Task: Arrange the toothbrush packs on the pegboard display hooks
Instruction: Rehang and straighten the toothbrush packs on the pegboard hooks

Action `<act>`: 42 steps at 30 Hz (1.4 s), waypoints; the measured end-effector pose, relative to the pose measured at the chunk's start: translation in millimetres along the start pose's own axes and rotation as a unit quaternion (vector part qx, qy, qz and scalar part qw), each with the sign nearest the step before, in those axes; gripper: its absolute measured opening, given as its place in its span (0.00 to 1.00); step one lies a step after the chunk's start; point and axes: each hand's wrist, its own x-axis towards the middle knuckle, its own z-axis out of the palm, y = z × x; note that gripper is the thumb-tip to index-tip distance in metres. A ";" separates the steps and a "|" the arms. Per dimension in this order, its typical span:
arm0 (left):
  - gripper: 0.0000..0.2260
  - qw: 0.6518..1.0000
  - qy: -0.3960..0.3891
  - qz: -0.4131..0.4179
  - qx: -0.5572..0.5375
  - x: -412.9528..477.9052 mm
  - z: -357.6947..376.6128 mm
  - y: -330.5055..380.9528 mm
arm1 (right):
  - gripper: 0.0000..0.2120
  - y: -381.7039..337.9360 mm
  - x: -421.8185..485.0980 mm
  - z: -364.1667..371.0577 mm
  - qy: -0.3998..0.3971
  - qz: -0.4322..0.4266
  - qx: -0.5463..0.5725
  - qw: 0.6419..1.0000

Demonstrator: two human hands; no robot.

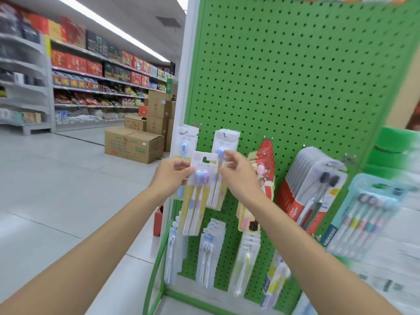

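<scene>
Two bare forearms reach up from the 7 and 5 o'clock corners of the head view and meet in front of the green pegboard (295, 76). The left hand (169, 176) pinches the left edge of a toothbrush pack (195, 201) between thumb and fingers. The right hand (238, 176) has its fingers curled at the right edge of the card and appears to grip it there too, though a hung pack (228, 139) directly behind makes that contact hard to read. The held pack stands upright just off the board, its hang hole free and not on any peg. The nearest hook (224, 134) lies toward 1 o'clock from that hole and already carries the hung pack.

Much of the stocking looks done. Another pack (186, 142) hangs at 11 o'clock from the held one, red packs (264, 164) at 3 o'clock, and beyond them a grey-and-red stack (311, 185) and a teal multi-pack (368, 212). A lower row (209, 246) fills the board at 6 o'clock. What remains, as I judge it, is lifting this pack and threading its hole onto a hook. Whether more packs wait out of view cannot be told.
</scene>
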 end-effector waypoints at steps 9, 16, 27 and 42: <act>0.06 0.976 0.075 0.118 0.167 48.3 14.5 13.0 | 0.14 -3.7 107.8 -47.7 -0.005 -0.025 -0.094 0.995; 0.07 0.960 0.112 0.133 0.219 68.0 26.9 16.0 | 0.09 2.2 145.3 -54.1 -0.123 -0.015 -0.130 0.984; 0.08 0.954 0.129 0.148 0.225 88.6 31.9 13.6 | 0.10 3.2 158.8 -60.7 -0.192 0.003 -0.105 0.976; 0.07 0.957 0.113 0.150 0.220 95.9 32.2 11.4 | 0.12 7.0 163.3 -61.9 -0.234 0.003 -0.091 0.968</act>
